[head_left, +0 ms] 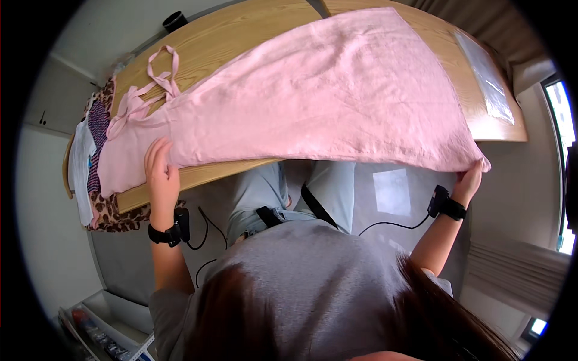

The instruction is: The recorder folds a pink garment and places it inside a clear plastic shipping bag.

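Note:
A pink dress (313,96) lies spread lengthwise across the wooden table (253,30), its narrow top to the left and its wide skirt to the right. Thin pink straps (161,78) lie loosely looped at the upper left of the bodice. My left hand (160,163) rests on the bodice near the table's front edge, fingers stretched out and holding nothing. At the far right, my right hand (471,178) pinches the lower corner of the skirt's hem, which hangs past the table's front edge. The fingertips there are partly hidden by the cloth.
Folded clothes, white (80,162) and leopard-print (123,218), hang over a chair at the left. A clear plastic bag (489,81) lies at the table's right end. A black cup (174,21) stands at the back left. An open bin (114,319) is on the floor, lower left.

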Available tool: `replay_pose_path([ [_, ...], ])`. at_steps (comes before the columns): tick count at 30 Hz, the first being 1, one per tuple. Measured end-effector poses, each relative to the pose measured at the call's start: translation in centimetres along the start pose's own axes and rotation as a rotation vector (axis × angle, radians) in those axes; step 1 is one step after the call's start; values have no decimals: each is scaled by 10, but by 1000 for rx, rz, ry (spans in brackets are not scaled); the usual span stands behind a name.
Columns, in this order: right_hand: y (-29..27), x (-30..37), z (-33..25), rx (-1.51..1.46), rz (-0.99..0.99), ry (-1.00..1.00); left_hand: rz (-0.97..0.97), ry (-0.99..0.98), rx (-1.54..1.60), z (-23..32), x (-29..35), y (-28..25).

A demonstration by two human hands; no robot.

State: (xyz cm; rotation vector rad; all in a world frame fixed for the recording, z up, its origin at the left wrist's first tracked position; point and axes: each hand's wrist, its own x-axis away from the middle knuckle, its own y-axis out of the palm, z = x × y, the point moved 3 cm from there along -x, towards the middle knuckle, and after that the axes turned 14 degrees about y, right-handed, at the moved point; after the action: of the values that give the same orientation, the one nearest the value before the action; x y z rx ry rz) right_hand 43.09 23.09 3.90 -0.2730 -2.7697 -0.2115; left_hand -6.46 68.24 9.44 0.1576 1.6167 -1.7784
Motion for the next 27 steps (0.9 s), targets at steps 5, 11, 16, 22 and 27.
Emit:
replay_pose_path([
  [5,27,20,-51,-81,-69,-124,-146,374,204,114,-53,57],
  [11,63,9,-93,-331,-483,-15,-292,325,300,134,-70,96],
  [16,117,-32,-107,-356,-608,93,-396,205,463,112,-75,98],
  [22,201,-85,-83,-230,-675,316,-658,-324,635,92,-102,94],
  [27,240,-92,-62,230,-413,412,-657,-548,662,90,-128,91],
])
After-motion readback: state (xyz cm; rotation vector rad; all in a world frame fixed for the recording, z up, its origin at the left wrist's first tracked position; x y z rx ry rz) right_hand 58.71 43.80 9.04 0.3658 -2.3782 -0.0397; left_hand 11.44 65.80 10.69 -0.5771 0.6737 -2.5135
